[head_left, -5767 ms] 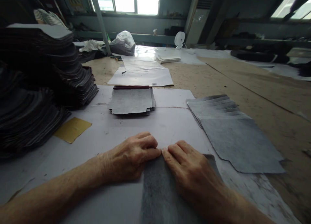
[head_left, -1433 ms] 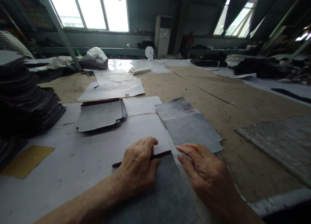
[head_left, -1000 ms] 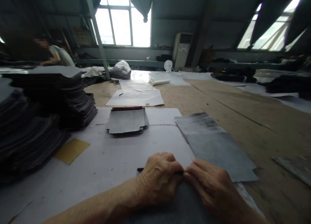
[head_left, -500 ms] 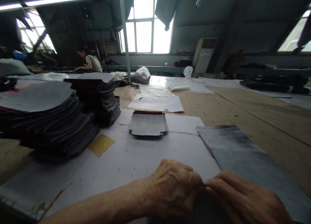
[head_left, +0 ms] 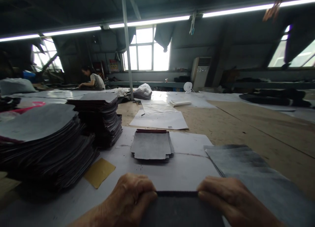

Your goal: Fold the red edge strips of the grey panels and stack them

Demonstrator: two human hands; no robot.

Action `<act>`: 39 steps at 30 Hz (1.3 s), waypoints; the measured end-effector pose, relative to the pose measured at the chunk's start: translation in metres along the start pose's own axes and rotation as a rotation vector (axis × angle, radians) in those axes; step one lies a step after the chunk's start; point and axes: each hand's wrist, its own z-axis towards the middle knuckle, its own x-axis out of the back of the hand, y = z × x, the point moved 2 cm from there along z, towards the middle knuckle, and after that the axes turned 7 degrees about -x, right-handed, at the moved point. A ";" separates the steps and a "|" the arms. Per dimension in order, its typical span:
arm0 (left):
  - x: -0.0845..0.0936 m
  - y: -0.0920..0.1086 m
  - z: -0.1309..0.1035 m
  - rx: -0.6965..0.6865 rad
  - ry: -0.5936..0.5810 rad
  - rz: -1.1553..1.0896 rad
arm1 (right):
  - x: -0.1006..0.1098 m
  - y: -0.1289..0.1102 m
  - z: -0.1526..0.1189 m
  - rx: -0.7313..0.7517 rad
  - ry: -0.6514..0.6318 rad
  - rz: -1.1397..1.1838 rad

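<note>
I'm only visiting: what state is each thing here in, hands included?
Dark sheet: far edge straight, pinched on both sides
Left hand: pinching that edge, left side
Right hand: pinching that edge, right side
Small stack: lying flat, slightly uneven
Grey sheets: overlapping, lying flat
Near pile: tall, uneven-edged
Yellow card: lying flat
Ceiling lights: on

Matt, cloth-like dark piece (head_left: 182, 210) — smooth, papery white underlay (head_left: 189, 174) — glossy plastic bag (head_left: 143, 92)

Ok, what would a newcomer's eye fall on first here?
Probably the tall dark stacks at the left, beside a yellow card. Then the left hand and right hand at bottom centre, pinching the far edge of a dark sheet. At the back, a bright window stands out.
</note>
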 end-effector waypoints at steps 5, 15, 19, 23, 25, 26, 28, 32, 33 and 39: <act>0.024 -0.015 0.007 0.188 0.000 -0.100 | 0.003 -0.006 0.026 -0.173 -0.099 0.263; 0.085 -0.089 0.076 0.347 0.020 -0.194 | 0.017 -0.015 0.131 -0.192 -0.022 0.459; 0.080 -0.122 0.104 0.324 0.178 0.067 | 0.001 -0.008 0.177 -0.241 0.166 0.245; 0.063 -0.142 0.109 0.292 0.304 0.292 | -0.015 -0.004 0.195 -0.247 0.278 0.036; 0.056 -0.145 0.106 0.271 0.347 0.379 | -0.021 -0.002 0.197 -0.245 0.317 -0.036; 0.054 -0.145 0.105 0.261 0.366 0.421 | -0.023 0.000 0.198 -0.243 0.333 -0.065; 0.048 -0.142 0.103 0.238 0.395 0.502 | -0.028 0.002 0.200 -0.236 0.355 -0.104; 0.029 -0.127 0.106 0.084 0.290 0.597 | -0.036 0.006 0.205 -0.225 0.365 -0.127; 0.022 -0.123 0.107 0.028 0.231 0.595 | -0.037 0.006 0.205 -0.229 0.365 -0.129; -0.008 -0.140 0.106 -0.118 -0.033 0.529 | -0.036 0.009 0.202 -0.271 0.314 -0.137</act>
